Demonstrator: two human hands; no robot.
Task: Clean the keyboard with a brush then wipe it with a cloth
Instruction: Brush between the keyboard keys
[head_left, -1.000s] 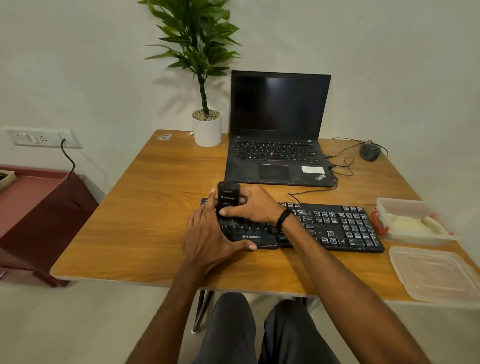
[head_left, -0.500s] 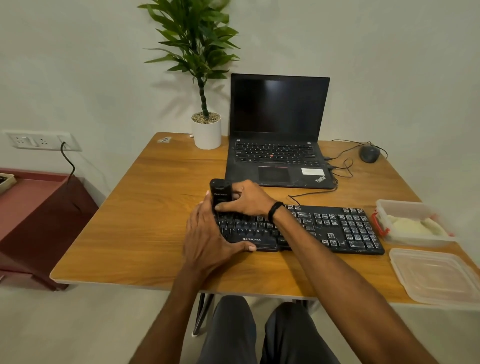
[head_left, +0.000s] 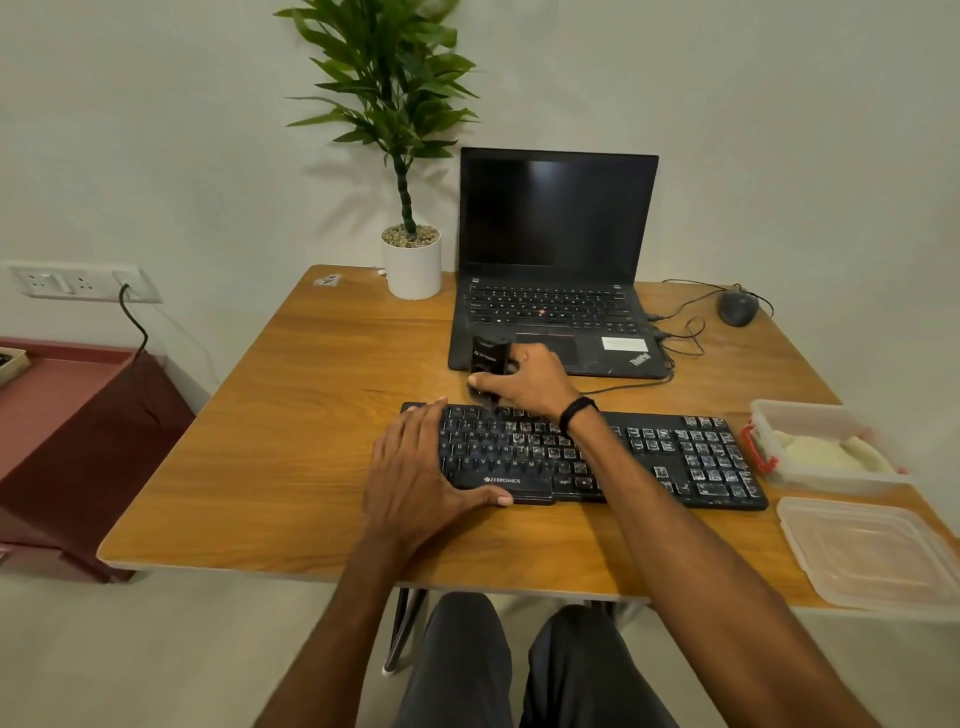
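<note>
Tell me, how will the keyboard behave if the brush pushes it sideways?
The keyboard looks like one flat, rigid slab, so it should move whole, not bend. On the smooth wooden table it would probably slide under the brush; the left hand, pressing flat on its left end, likely prevents that.

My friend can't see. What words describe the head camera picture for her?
The person's right hand grips a black brush at the back-left keys of a black Zebronics keyboard, while the left hand rests flat on its left end. Behind, on the wooden table, stand an open ThinkPad laptop and a potted plant.
</note>
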